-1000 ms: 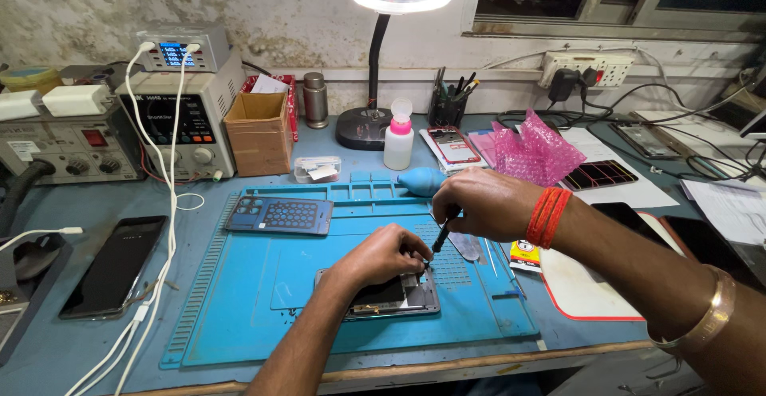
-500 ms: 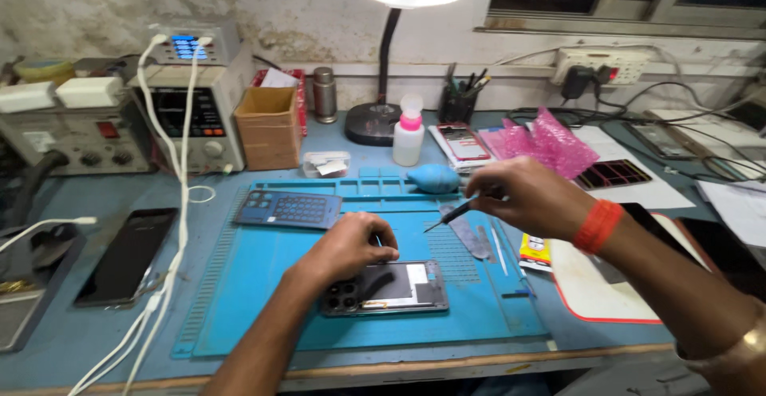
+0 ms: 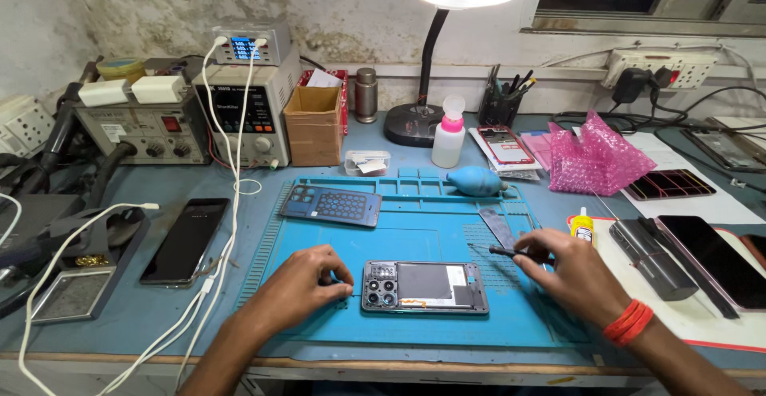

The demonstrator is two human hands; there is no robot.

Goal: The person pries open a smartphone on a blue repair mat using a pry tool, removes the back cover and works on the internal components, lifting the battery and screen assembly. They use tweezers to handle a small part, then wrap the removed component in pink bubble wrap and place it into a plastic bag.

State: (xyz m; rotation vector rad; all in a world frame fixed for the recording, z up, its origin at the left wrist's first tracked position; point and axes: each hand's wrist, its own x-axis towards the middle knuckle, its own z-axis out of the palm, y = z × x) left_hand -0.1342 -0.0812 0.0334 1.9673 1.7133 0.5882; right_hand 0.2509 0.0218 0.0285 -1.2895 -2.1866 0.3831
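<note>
On the blue mat (image 3: 415, 236), the opened phone (image 3: 424, 287) is lying while the left hand (image 3: 313, 275), fingers curled, is steadying its camera end and the right hand (image 3: 568, 267) is pinching a screwdriver (image 3: 506, 251) beside it, probably needing careful tip placement inside.

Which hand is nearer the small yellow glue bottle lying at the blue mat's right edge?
Right. The right hand, holding a thin black tool, sits just below the yellow glue bottle; the left hand is far left, beyond the opened phone.
</note>
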